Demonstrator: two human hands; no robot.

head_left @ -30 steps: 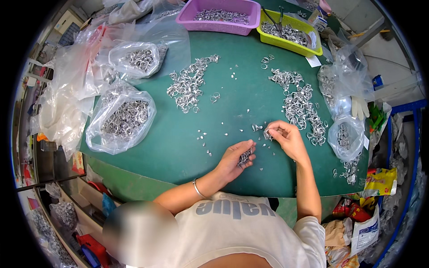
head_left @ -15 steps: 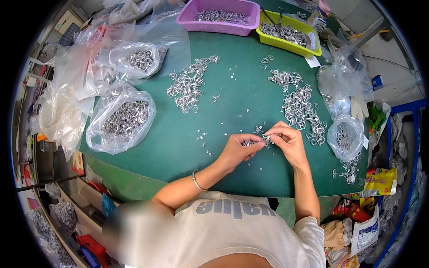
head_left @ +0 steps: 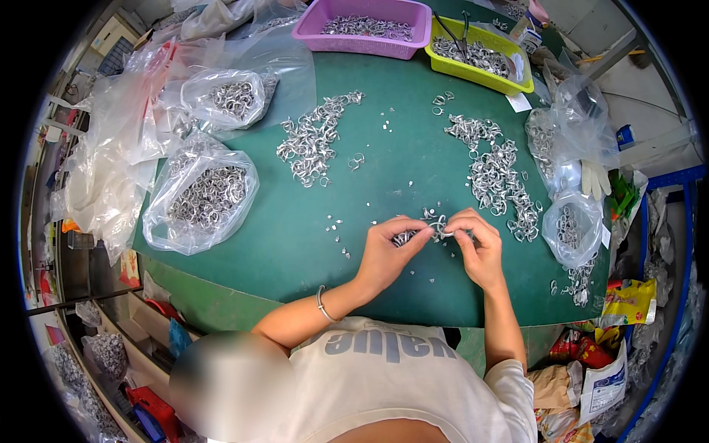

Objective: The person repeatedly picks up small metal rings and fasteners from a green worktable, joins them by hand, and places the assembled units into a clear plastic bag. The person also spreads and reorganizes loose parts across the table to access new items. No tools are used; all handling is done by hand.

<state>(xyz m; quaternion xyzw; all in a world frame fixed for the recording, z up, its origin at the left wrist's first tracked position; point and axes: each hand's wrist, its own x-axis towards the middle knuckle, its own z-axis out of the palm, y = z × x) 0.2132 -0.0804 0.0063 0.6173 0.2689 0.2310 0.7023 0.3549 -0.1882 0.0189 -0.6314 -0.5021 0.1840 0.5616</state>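
Note:
My left hand (head_left: 385, 255) is curled around several small silver rings (head_left: 403, 238), its thumb and index finger pinched toward the right. Between the two hands is one silver ring (head_left: 442, 228), which my right hand (head_left: 481, 251) pinches with thumb and fingers. The left fingertips are right beside that ring; whether they touch it I cannot tell. Just beyond the hands lie a few small metal bits (head_left: 430, 213). A long heap of silver rings (head_left: 498, 177) spreads to the right of my hands, and another heap (head_left: 310, 144) lies farther off to the left.
On the green table (head_left: 295, 240), open plastic bags of rings (head_left: 203, 196) stand at the left and a smaller bag (head_left: 567, 229) at the right. A purple basket (head_left: 362, 44) and a yellow-green basket (head_left: 473, 72) with pliers (head_left: 464, 33) sit at the far edge.
My fingertips have spread slightly apart, and the ring between them now shows more clearly. The right hand has tilted and shifted slightly down; the heaps and baskets stay in place.

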